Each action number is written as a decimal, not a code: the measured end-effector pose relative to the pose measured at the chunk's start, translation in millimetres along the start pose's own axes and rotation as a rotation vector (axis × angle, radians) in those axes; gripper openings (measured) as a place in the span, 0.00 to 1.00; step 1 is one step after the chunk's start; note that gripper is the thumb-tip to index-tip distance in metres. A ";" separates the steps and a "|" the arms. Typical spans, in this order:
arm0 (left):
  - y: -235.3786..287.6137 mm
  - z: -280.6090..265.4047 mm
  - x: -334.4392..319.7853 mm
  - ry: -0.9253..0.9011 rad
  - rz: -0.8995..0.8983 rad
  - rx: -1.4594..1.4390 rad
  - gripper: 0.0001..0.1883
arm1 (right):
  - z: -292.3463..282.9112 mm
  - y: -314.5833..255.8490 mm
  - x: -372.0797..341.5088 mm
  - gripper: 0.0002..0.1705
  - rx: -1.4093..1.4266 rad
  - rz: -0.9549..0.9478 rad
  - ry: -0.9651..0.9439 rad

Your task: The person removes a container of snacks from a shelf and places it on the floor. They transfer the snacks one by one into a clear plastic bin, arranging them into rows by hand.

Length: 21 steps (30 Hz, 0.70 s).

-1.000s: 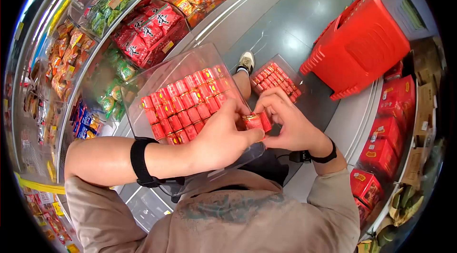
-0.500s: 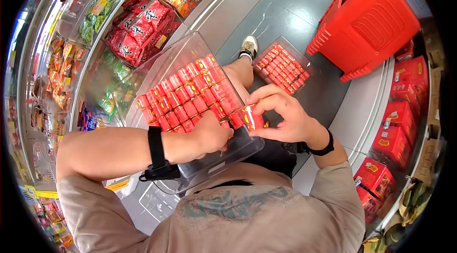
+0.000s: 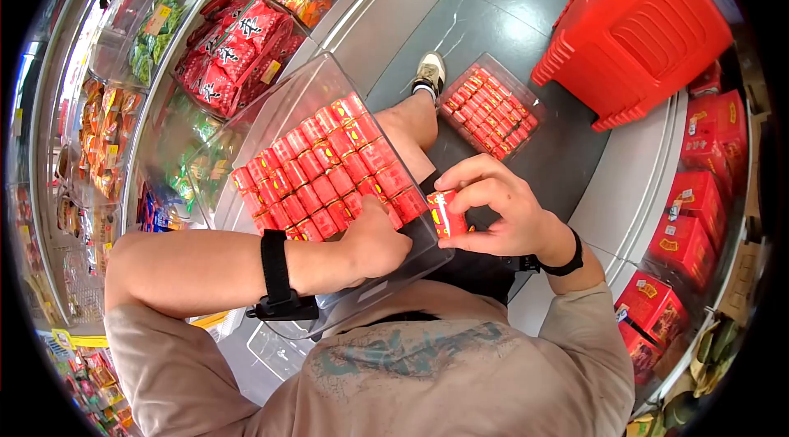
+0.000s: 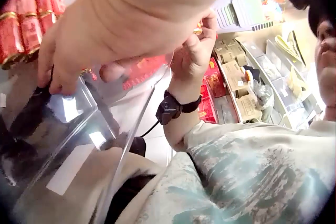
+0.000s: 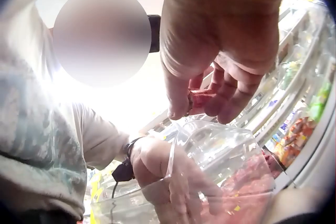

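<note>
A clear plastic bin (image 3: 316,80) rests tilted on the person's lap, with rows of red-wrapped rolls (image 3: 308,166) standing packed in it. Inside the bin, the left hand (image 3: 376,241) reaches down at the near edge of the rows, its fingertips against the rolls and partly hidden from above. Through the bin's wall, the right wrist view shows those left fingers stretched toward the rolls. Just off the bin's right corner, the right hand (image 3: 505,205) pinches a red-wrapped roll (image 3: 445,215) with a yellow mark between thumb and fingers.
On the floor ahead, beside the person's shoe (image 3: 429,73), lies another clear bin of red rolls (image 3: 491,108). Stacked red baskets (image 3: 645,34) stand at the right. Snack shelves with red bags (image 3: 234,55) line the left; red boxes (image 3: 686,199) line the right.
Both hands were together over a red roll; the left hand has since gone down into the bin against the rows. The right hand keeps its roll and has drawn slightly right of the bin.
</note>
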<state>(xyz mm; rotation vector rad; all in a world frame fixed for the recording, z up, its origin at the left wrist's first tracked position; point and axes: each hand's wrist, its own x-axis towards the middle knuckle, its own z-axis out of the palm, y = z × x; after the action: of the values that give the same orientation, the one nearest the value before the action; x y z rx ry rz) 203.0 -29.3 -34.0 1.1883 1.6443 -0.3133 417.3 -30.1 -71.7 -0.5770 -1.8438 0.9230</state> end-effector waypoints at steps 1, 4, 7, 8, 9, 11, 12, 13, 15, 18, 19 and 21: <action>1.9 -1.3 -2.4 -0.014 -0.003 -0.011 0.34 | -0.3 -0.8 1.1 0.27 -0.010 -0.002 0.012; 4.1 -4.3 -4.3 -0.060 -0.008 -0.041 0.35 | -1.7 -4.6 1.9 0.25 -0.031 -0.003 0.047; 3.9 -6.9 -4.2 -0.106 0.000 -0.061 0.35 | -2.8 -8.3 1.3 0.24 -0.034 0.001 0.083; 5.9 -7.4 -7.1 -0.117 0.009 -0.063 0.34 | -1.7 -7.8 1.0 0.23 -0.041 -0.002 0.102; 6.4 -7.6 -9.0 -0.130 0.017 -0.065 0.34 | -0.6 -8.3 0.5 0.23 -0.047 -0.005 0.121; -6.4 1.2 5.1 -0.101 0.033 -0.017 0.35 | -1.0 -12.9 -2.1 0.23 -0.094 0.045 0.134; -7.6 2.2 6.9 -0.085 0.042 0.007 0.36 | -0.8 -14.8 -2.6 0.23 -0.118 0.068 0.140; -8.6 1.5 7.2 -0.089 0.029 -0.007 0.36 | 0.8 -14.5 -2.6 0.23 -0.121 0.072 0.164; -4.5 -3.4 5.9 -0.099 0.003 -0.031 0.35 | 2.8 -14.9 -1.4 0.24 -0.147 0.068 0.204; 10.2 -21.4 -4.9 -0.196 -0.092 0.078 0.33 | 3.1 -17.5 0.3 0.23 -0.170 0.067 0.216; 24.4 -37.0 -24.0 -0.329 -0.095 0.044 0.29 | 1.4 -19.4 1.9 0.23 -0.187 0.061 0.196; 20.2 -50.7 -38.3 -0.332 0.066 0.043 0.28 | -2.0 -25.5 8.0 0.22 -0.238 0.033 0.155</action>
<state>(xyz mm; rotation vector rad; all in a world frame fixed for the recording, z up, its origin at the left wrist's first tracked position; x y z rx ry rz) 188.9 -5.5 26.7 1.1509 1.3138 -0.4793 415.8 -39.0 -46.4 -0.8047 -1.8192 0.6634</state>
